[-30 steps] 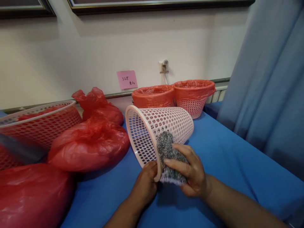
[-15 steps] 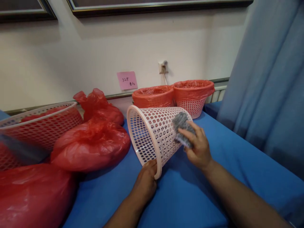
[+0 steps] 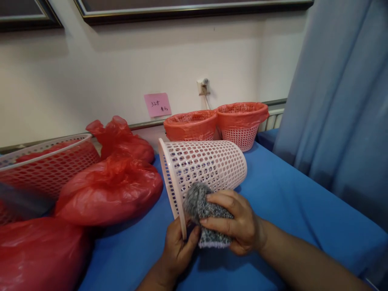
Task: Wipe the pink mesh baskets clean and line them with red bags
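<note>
A pale pink perforated plastic wastebasket [image 3: 209, 161] lies on its side, its mouth turned to the left. My left hand [image 3: 177, 246] grips the lower part of its rim, thumb on the outside and the other fingers partly hidden. In my right hand [image 3: 239, 220] is a grey fuzzy cloth [image 3: 209, 214], bunched under the fingers and pressed to the basket's near side, close to the rim. The cloth's light edge hangs below the fingers.
Two wastebaskets with red liners, one left [image 3: 190, 125] and one right [image 3: 242, 121], stand by the wall. Tied red plastic bags [image 3: 112, 190] and a larger basket [image 3: 69, 161] sit at left. A blue sheet [image 3: 273, 190] covers the surface; a blue curtain [image 3: 333, 101] hangs at right.
My right hand has moved the cloth from near the basket's base down and left to near the rim. The basket has turned, so less of its mouth shows.
</note>
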`<action>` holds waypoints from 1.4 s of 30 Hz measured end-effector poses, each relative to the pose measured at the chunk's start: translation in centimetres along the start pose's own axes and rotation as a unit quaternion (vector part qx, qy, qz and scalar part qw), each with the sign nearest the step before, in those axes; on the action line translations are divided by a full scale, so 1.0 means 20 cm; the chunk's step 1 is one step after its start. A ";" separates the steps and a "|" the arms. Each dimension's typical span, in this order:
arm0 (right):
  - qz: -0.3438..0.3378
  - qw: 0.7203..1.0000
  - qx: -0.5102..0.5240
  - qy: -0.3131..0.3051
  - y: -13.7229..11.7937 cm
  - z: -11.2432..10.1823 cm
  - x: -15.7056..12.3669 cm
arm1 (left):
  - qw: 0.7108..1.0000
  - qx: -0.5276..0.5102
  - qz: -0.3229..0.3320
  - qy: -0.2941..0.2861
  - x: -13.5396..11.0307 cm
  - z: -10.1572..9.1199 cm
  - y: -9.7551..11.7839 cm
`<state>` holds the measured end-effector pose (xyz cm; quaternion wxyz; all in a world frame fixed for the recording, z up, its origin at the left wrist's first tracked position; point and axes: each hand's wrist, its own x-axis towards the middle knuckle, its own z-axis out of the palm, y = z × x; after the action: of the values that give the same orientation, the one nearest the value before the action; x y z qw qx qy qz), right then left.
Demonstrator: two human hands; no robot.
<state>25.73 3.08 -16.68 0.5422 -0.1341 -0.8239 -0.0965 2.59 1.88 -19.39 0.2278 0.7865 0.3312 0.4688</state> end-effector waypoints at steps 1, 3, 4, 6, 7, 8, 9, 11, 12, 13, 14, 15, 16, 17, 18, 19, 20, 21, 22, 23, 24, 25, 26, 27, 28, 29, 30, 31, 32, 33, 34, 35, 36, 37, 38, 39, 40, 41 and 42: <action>-0.008 1.000 0.004 -0.004 -0.01 0.01 0.00 | 1.000 0.004 0.002 0.001 -0.01 -0.01 0.00; 0.015 1.000 -0.009 0.004 0.00 0.01 0.00 | 1.000 0.017 -0.005 0.002 -0.01 -0.01 0.00; 0.052 0.998 -0.027 0.021 0.02 0.00 -0.01 | 1.000 0.025 -0.010 0.002 0.00 -0.02 0.00; 0.168 0.979 -0.081 0.080 0.11 -0.02 -0.04 | 0.999 0.040 -0.022 -0.009 0.01 -0.01 0.00; 0.234 0.959 -0.110 0.113 0.18 -0.04 -0.06 | 0.998 0.048 -0.022 -0.022 0.02 -0.01 0.00; 0.298 0.934 -0.136 0.143 0.26 -0.06 -0.09 | 0.997 0.056 -0.019 -0.040 0.03 -0.01 0.00; 0.354 0.907 -0.158 0.166 0.34 -0.08 -0.12 | 0.996 0.068 -0.016 -0.061 0.04 -0.01 -0.01; 0.439 0.859 -0.181 0.193 0.46 -0.11 -0.16 | 0.989 0.097 -0.011 -0.110 0.05 0.00 -0.02; 0.458 0.847 -0.185 0.197 0.50 -0.12 -0.17 | 0.985 0.114 -0.011 -0.132 0.05 0.01 -0.03; 0.458 0.847 -0.187 0.197 0.51 -0.12 -0.18 | 0.980 0.131 -0.015 -0.151 0.05 0.01 -0.05; 0.437 0.860 -0.185 0.190 0.49 -0.12 -0.17 | 0.975 0.148 -0.020 -0.164 0.05 0.02 -0.06; 0.397 0.882 -0.180 0.177 0.44 -0.10 -0.15 | 0.972 0.161 -0.026 -0.172 0.05 0.02 -0.07; 0.344 0.910 -0.171 0.158 0.38 -0.09 -0.13 | 0.970 0.168 -0.030 -0.174 0.05 0.03 -0.08; 0.284 0.937 -0.156 0.133 0.30 -0.07 -0.10 | 0.970 0.168 -0.032 -0.173 0.05 0.03 -0.09; 0.219 0.960 -0.136 0.104 0.22 -0.05 -0.08 | 0.971 0.163 -0.032 -0.171 0.05 0.03 -0.09; 0.158 0.978 -0.113 0.078 0.15 -0.03 -0.05 | 0.973 0.152 -0.031 -0.169 0.06 0.03 -0.08; 0.105 0.989 -0.088 0.058 0.08 -0.01 -0.03 | 0.976 0.139 -0.029 -0.167 0.06 0.04 -0.07; 0.065 0.995 -0.066 0.045 0.04 0.00 -0.02 | 0.977 0.127 -0.027 -0.167 0.07 0.04 -0.06; 0.045 0.997 -0.051 0.040 0.02 0.01 -0.02 | 0.978 0.120 -0.026 -0.168 0.08 0.04 -0.05; 0.050 0.997 -0.047 0.046 0.03 0.01 -0.02 | 0.978 0.118 -0.025 -0.169 0.09 0.04 -0.04; 0.082 0.993 -0.053 0.061 0.06 0.01 -0.03 | 0.978 0.121 -0.025 -0.169 0.09 0.04 -0.04; 0.137 0.985 -0.068 0.082 0.12 0.01 -0.05 | 0.977 0.128 -0.024 -0.169 0.09 0.03 -0.04; 0.206 0.969 -0.089 0.108 0.19 0.00 -0.08 | 0.975 0.138 -0.024 -0.172 0.09 0.03 -0.05; 0.281 0.943 -0.111 0.137 0.27 -0.02 -0.11 | 0.973 0.148 -0.025 -0.175 0.09 0.03 -0.06; 0.353 0.912 -0.132 0.164 0.35 -0.04 -0.14 | 0.971 0.157 -0.026 -0.180 0.08 0.04 -0.07; 0.410 0.880 -0.148 0.186 0.42 -0.06 -0.16 | 0.968 0.163 -0.027 -0.187 0.07 0.04 -0.09; 0.451 0.855 -0.158 0.201 0.48 -0.07 -0.18 | 0.966 0.167 -0.027 -0.194 0.06 0.04 -0.10; 0.472 0.840 -0.165 0.211 0.51 -0.09 -0.19 | 0.965 0.168 -0.026 -0.198 0.05 0.04 -0.12; 0.470 0.839 -0.169 0.215 0.51 -0.10 -0.18 | 0.965 0.167 -0.025 -0.199 0.05 0.05 -0.13; 0.447 0.853 -0.169 0.211 0.49 -0.10 -0.17 | 0.965 0.166 -0.022 -0.200 0.04 0.05 -0.13; 0.404 0.877 -0.167 0.199 0.44 -0.09 -0.14 | 0.966 0.164 -0.022 -0.199 0.04 0.05 -0.13; 0.349 0.906 -0.160 0.178 0.37 -0.09 -0.11 | 0.967 0.162 -0.023 -0.197 0.05 0.06 -0.13; 0.285 0.935 -0.149 0.150 0.29 -0.07 -0.08 | 0.968 0.157 -0.026 -0.194 0.05 0.06 -0.11; 0.226 0.957 -0.134 0.121 0.20 -0.06 -0.05 | 0.970 0.151 -0.029 -0.189 0.06 0.06 -0.10; 0.168 0.974 -0.115 0.095 0.13 -0.05 -0.02 | 0.973 0.144 -0.033 -0.179 0.07 0.06 -0.08; 0.118 0.985 -0.096 0.076 0.06 -0.05 0.00 | 0.976 0.132 -0.039 -0.168 0.08 0.06 -0.05; 0.079 0.992 -0.079 0.064 0.02 -0.04 0.01 | 0.980 0.115 -0.046 -0.158 0.09 0.06 -0.03; 0.050 0.995 -0.063 0.057 -0.01 -0.04 0.02 | 0.983 0.091 -0.054 -0.148 0.09 0.07 0.00; 0.033 0.997 -0.051 0.055 -0.03 -0.04 0.02 | 0.987 0.061 -0.064 -0.138 0.09 0.07 0.02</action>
<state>26.07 2.35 -16.01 0.5820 -0.1831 -0.7819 -0.1278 4.53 2.92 -18.65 0.2522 0.8332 0.3744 0.3195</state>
